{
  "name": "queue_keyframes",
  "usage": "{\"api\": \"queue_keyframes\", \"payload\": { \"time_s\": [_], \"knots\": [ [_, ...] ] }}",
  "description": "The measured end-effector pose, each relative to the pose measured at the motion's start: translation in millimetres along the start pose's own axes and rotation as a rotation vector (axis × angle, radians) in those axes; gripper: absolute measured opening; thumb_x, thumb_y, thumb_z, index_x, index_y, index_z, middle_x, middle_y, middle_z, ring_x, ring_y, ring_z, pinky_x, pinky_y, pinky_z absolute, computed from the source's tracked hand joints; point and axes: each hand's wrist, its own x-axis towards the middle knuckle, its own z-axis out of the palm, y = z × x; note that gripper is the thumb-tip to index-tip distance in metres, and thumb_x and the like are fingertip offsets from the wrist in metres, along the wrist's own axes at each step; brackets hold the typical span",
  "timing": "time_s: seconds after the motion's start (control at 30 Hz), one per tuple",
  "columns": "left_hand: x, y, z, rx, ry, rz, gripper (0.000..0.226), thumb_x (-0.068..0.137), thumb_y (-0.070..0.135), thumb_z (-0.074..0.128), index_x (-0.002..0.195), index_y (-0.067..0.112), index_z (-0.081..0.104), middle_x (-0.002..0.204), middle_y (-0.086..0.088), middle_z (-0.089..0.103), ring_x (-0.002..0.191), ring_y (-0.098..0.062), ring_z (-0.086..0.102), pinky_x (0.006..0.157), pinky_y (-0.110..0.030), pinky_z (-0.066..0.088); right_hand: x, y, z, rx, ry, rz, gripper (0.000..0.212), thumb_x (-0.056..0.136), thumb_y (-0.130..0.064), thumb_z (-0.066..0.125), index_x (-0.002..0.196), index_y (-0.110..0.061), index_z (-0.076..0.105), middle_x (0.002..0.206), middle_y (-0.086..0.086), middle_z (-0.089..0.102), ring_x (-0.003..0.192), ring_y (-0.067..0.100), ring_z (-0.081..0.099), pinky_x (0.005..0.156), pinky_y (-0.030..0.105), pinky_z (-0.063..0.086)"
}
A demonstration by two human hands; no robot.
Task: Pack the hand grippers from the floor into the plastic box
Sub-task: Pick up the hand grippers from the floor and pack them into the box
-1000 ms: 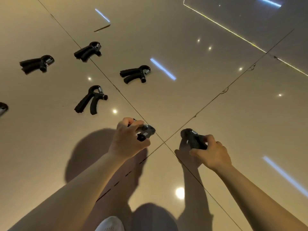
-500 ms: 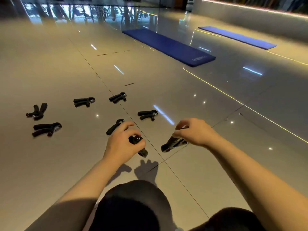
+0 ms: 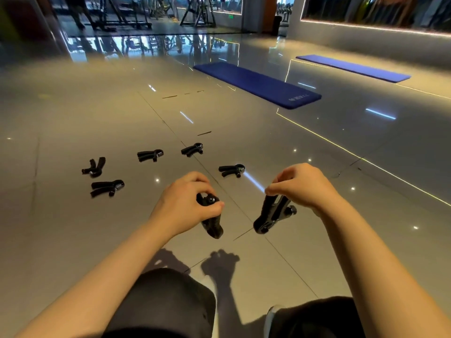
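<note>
The tiled floor point(image 3: 317, 152) is showing a glossy, mirror-like polish, reflecting ceiling lights. The hand grippers point(image 3: 271, 214) are looking like matt black plastic with foam-like handles. The blue mat point(image 3: 253, 81) is appearing soft and matt.

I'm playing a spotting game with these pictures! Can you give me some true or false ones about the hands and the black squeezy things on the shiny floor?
1. Each hand holds a black hand gripper: the left hand one, the right hand another. True.
2. Five more black hand grippers lie on the glossy tiled floor. True; the nearest to the hands is at.
3. The long foam mats are red. False: both mats, and, are blue.
4. A plastic box stands beside the grippers. False: no box is in view.
5. The held grippers are touching each other. False: they are apart.
</note>
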Motion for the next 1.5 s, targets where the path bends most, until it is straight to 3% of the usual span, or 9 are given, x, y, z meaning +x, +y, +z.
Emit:
{"api": "queue_keyframes", "payload": {
  "time_s": [0.2,0.4,0.53,0.63,0.77,1.0,1.27,1.4,1.5],
  "knots": [
    [-55,21,-42,0.078,-0.005,0.004,0.033,0.077,0.052,0.062,0.097,0.026,0.07,0.108,0.021,0.044,0.1,-0.007,0.051,0.069,-0.01,0.034,-25,-16,22,-0.016,-0.057,-0.062,0.017,0.076,-0.031,0.073,0.083,-0.016,0.068,0.082,0.001,0.064,0.067,0.01,0.055,0.051,0.021,0.04],
    [-102,47,-70,0.073,0.052,-0.006,0.034,0.077,0.054,0.062,0.097,0.028,0.07,0.109,0.022,0.045,0.099,-0.004,0.047,0.069,-0.006,0.025,-58,-36,46,-0.108,-0.101,-0.155,0.02,0.078,-0.035,0.072,0.088,-0.018,0.069,0.089,0.0,0.067,0.077,0.01,0.06,0.068,0.026,0.052],
    [-129,25,-69,0.051,0.072,-0.082,0.034,0.075,0.055,0.059,0.095,0.029,0.068,0.108,0.021,0.045,0.097,-0.001,0.044,0.073,-0.014,0.035,-78,-55,57,-0.231,-0.087,-0.252,0.023,0.079,-0.035,0.07,0.092,-0.016,0.069,0.085,0.001,0.067,0.076,0.015,0.063,0.071,0.034,0.058],
    [-152,-4,-61,0.058,0.046,-0.179,0.036,0.072,0.057,0.058,0.098,0.034,0.067,0.108,0.022,0.046,0.1,-0.005,0.049,0.086,-0.028,0.037,-83,-68,76,-0.2,-0.065,-0.323,0.022,0.079,-0.034,0.069,0.094,-0.017,0.068,0.085,-0.001,0.063,0.072,0.01,0.058,0.064,0.028,0.055],
    [-147,-26,-71,0.077,0.082,-0.205,0.039,0.078,0.052,0.059,0.115,0.04,0.061,0.109,0.022,0.048,0.099,-0.003,0.048,0.079,-0.022,0.026,-62,-79,103,-0.061,-0.13,-0.331,0.02,0.08,-0.03,0.069,0.092,-0.015,0.067,0.089,0.001,0.064,0.068,0.005,0.054,0.051,0.016,0.04],
    [-125,-67,-84,0.07,0.038,-0.23,0.029,0.073,0.053,0.058,0.092,0.034,0.069,0.102,0.017,0.052,0.094,-0.005,0.05,0.079,-0.027,0.034,-36,-68,112,-0.211,-0.181,-0.296,0.025,0.082,-0.033,0.068,0.101,-0.016,0.066,0.094,0.0,0.063,0.083,0.012,0.058,0.057,0.016,0.041],
    [-135,-50,-81,0.038,-0.08,-0.09,0.026,0.073,0.055,0.058,0.089,0.037,0.065,0.104,0.017,0.052,0.095,-0.008,0.051,0.084,-0.033,0.045,-102,-32,96,-0.324,-0.151,-0.151,0.023,0.08,-0.038,0.068,0.097,-0.023,0.067,0.092,-0.003,0.067,0.078,0.011,0.06,0.062,0.025,0.052],
    [-159,-27,-80,0.05,-0.122,0.044,0.023,0.076,0.054,0.06,0.09,0.036,0.064,0.103,0.016,0.051,0.094,-0.009,0.052,0.084,-0.034,0.045,-165,-22,83,-0.235,-0.067,-0.071,0.022,0.083,-0.04,0.065,0.097,-0.024,0.067,0.091,-0.004,0.066,0.078,0.011,0.059,0.055,0.02,0.045],
    [-181,-8,-81,0.045,-0.161,0.146,0.024,0.076,0.054,0.062,0.091,0.035,0.063,0.1,0.016,0.052,0.091,-0.008,0.051,0.083,-0.034,0.045,-216,-20,82,-0.173,0.024,-0.021,0.025,0.083,-0.04,0.065,0.1,-0.022,0.066,0.094,-0.003,0.065,0.085,0.015,0.059,0.07,0.029,0.055]
  ]
}}
